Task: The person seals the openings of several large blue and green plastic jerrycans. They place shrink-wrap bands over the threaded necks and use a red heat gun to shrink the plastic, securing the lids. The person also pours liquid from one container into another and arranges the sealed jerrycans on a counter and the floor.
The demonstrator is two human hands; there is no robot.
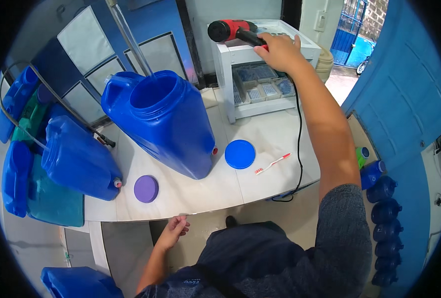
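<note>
On top of a white cabinet (226, 56) lies a red and black heat gun (231, 30), its black cord hanging down to the counter. My right hand (280, 50) reaches over the cabinet with its fingers at the end of the gun's handle; whether they close on it is unclear. My left hand (176, 227) is near the counter's front edge, fingers loosely curled, with no object plainly in it. A large blue plastic jug (175, 126) stands uncapped on the tiled counter (190, 197), a clear tube at its mouth. Nearby lie a blue lid (240, 154), a purple lid (146, 189) and a toothbrush (272, 164).
At the left stand a second blue jug (78, 156) with a thin hose in its mouth and several more blue and green containers (54, 186). Another blue jug (78, 283) is below. Several round water bottles (384, 190) line the floor beside the blue door (403, 85).
</note>
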